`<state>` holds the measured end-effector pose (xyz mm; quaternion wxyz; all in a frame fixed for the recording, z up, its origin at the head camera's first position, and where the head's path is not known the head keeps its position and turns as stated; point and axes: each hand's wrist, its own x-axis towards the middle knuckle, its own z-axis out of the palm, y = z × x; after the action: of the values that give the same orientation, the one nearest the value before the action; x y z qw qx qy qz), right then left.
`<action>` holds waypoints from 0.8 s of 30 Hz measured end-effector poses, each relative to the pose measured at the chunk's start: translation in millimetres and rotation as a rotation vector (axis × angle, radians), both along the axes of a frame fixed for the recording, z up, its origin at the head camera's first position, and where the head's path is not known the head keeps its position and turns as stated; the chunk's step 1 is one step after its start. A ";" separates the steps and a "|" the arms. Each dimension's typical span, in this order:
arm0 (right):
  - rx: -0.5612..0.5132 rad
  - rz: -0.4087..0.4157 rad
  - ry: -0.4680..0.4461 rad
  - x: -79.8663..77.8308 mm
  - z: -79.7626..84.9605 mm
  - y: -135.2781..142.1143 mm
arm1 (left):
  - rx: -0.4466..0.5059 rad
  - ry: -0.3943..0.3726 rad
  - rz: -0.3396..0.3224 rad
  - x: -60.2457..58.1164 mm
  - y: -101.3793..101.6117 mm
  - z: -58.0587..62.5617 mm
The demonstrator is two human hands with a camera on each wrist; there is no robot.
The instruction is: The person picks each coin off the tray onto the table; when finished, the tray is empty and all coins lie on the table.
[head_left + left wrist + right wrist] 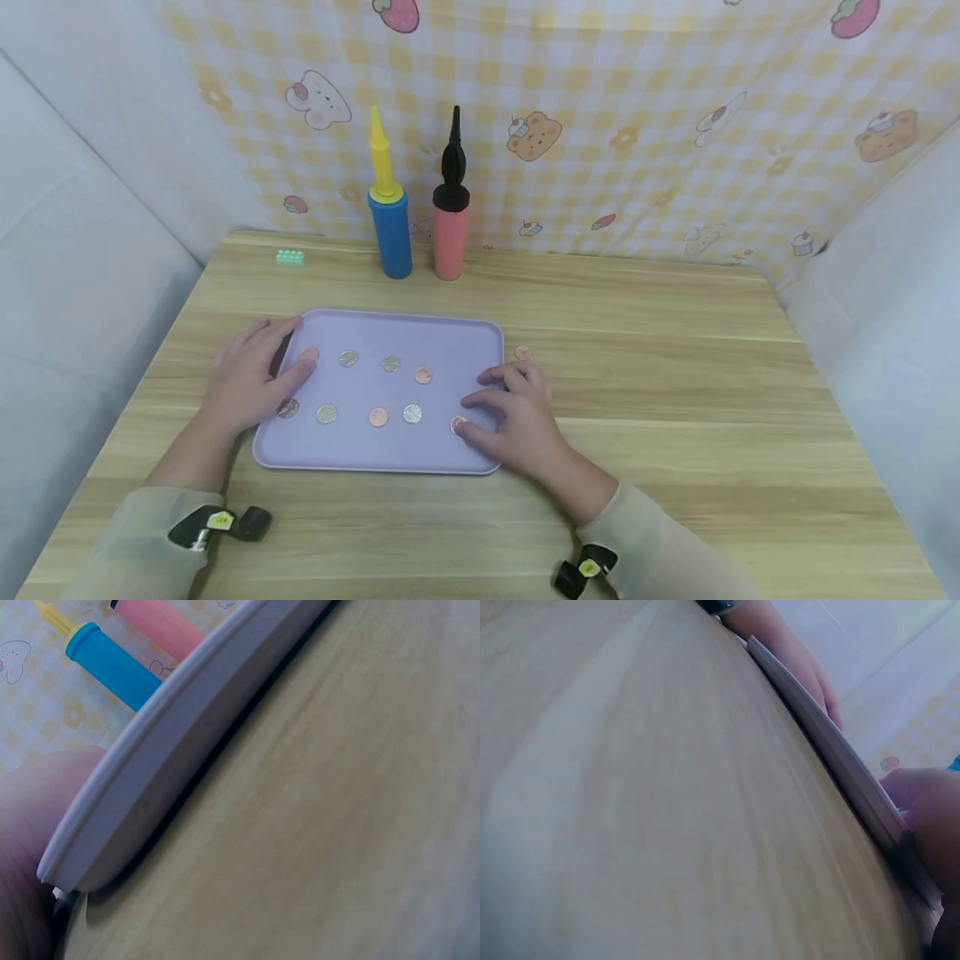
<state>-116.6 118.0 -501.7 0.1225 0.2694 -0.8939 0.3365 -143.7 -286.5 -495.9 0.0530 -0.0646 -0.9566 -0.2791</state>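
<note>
A pale purple tray (375, 454) lies on the table with several copper and silver coins spread over it. My left hand (251, 375) rests over the tray's left rim, its fingers spread and its thumb tip at a copper coin (310, 354) in the upper left. Just below that hand is a dark silver coin (288, 407). My right hand (521, 417) reaches over the right rim, thumb tip touching a copper coin (457, 424) and the index fingertip apart from the thumb. In the left wrist view, the tray's outer wall (157, 761) partly hides the hand.
Another copper coin (522, 352) lies on the wooden table beyond the right hand. Behind the tray stand a blue hand pump (392, 237) with a yellow top and a pink hand pump (450, 242) with a black top. A mint toy brick (290, 257) sits at the back left.
</note>
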 end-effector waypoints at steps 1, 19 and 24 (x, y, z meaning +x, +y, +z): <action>0.021 0.000 -0.002 1.4 0.0 -0.1 | 0.001 0.001 0.000 0.0 0.4 0.2; 0.170 0.129 -0.127 7.1 11.1 -1.8 | 0.000 0.016 -0.009 0.0 0.1 -0.7; 0.232 0.144 -0.207 11.2 18.2 -2.6 | -0.006 0.003 -0.007 -0.2 0.0 -1.9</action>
<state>-105.4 115.4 -483.5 -0.0264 0.3091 -0.9131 0.2647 -143.9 -286.4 -497.9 0.0534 -0.0685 -0.9571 -0.2763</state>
